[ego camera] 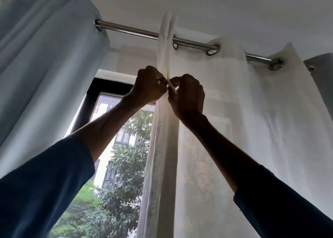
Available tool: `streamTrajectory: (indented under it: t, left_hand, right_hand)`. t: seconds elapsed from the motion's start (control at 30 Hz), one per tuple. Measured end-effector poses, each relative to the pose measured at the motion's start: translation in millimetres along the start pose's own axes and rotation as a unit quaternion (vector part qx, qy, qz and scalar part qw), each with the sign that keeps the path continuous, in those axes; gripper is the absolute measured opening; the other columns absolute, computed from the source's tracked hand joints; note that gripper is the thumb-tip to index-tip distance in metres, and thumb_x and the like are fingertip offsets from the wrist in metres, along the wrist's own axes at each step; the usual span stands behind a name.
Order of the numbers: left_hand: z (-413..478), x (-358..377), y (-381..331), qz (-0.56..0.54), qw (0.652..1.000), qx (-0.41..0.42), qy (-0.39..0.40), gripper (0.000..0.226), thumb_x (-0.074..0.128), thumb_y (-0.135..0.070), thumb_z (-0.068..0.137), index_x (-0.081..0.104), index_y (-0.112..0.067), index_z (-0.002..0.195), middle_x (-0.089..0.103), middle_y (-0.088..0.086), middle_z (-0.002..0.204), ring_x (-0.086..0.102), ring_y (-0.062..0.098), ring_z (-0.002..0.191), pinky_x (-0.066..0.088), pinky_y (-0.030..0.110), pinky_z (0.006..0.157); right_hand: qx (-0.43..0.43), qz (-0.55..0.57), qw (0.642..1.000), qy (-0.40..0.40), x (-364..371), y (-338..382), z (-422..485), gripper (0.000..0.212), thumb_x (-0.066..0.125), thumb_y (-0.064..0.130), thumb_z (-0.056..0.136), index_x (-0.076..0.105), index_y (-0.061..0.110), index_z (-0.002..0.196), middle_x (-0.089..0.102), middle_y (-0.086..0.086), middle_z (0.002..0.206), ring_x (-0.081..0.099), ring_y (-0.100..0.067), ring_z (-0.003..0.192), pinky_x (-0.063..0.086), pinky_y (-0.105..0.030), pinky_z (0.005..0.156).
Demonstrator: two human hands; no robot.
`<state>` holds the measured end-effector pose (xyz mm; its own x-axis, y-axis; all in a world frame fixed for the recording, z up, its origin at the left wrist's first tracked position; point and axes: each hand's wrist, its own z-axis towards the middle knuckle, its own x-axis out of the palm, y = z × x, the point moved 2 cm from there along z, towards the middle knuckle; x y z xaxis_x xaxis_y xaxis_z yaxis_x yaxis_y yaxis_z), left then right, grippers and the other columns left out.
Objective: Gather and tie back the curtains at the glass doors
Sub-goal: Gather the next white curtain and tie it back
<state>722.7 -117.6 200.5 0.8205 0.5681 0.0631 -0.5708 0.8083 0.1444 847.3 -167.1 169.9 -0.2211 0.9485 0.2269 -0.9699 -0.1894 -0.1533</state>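
A sheer cream curtain (252,129) hangs by metal eyelets from a steel rod (133,31). Its left edge is bunched into a narrow fold (164,44) that rises over the rod. Both my arms reach up to that fold. My left hand (149,86) pinches the fold from the left. My right hand (187,97) pinches a thin white strip (172,89) of the same fabric, right against the left hand. A pale blue curtain (45,66) hangs gathered in pleats at the left end of the rod.
Between the two curtains the glass door (122,147) with a dark frame shows trees and a building outside. A grey curtain edge (322,75) hangs at the far right. The white ceiling is close above the rod.
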Motion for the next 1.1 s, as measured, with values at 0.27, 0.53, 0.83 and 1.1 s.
streamTrajectory:
  t: [0.27,0.53,0.83,1.1]
  left_hand:
    - [-9,-15,-5,-0.158,0.96,-0.23,-0.019,0.046,0.069,-0.046,0.086,0.075,0.0,0.081,0.074,0.013,0.077,0.073,0.022,0.072,0.062,0.035,0.071]
    - [-19,7,2,-0.064,0.955,-0.288,0.027,0.038,0.077,-0.033,0.068,0.068,0.0,0.084,0.068,0.009,0.073,0.071,0.029,0.074,0.053,0.028,0.055]
    - [-24,26,14,0.047,0.988,-0.145,-0.02,0.03,0.073,-0.027,0.075,0.05,-0.011,0.068,0.063,0.014,0.079,0.066,0.039,0.086,0.036,0.028,0.064]
    - [-21,38,10,0.004,0.99,-0.134,-0.037,0.023,0.073,-0.019,0.069,0.063,-0.003,0.083,0.069,0.013,0.086,0.067,0.037,0.086,0.048,0.03,0.065]
  right_hand:
    - [-0.077,0.001,0.997,0.002,12,11,-23,0.013,0.065,0.017,0.096,0.076,0.013,0.101,0.066,-0.008,0.093,0.066,-0.028,0.078,0.052,-0.033,0.064]
    - [-0.11,0.059,0.986,0.112,15,-14,-47,0.036,0.054,0.056,0.096,0.076,0.03,0.105,0.066,0.015,0.097,0.06,0.0,0.076,0.045,-0.023,0.067]
    - [0.139,-0.092,0.986,-0.027,-43,-133,-22,0.068,0.076,0.055,0.078,0.056,0.012,0.128,0.046,-0.016,0.138,0.039,-0.036,0.133,0.035,-0.047,0.107]
    - [0.256,-0.062,0.964,0.036,-59,-155,0,0.053,0.078,0.037,0.086,0.064,0.005,0.126,0.064,-0.019,0.129,0.055,-0.038,0.128,0.044,-0.043,0.102]
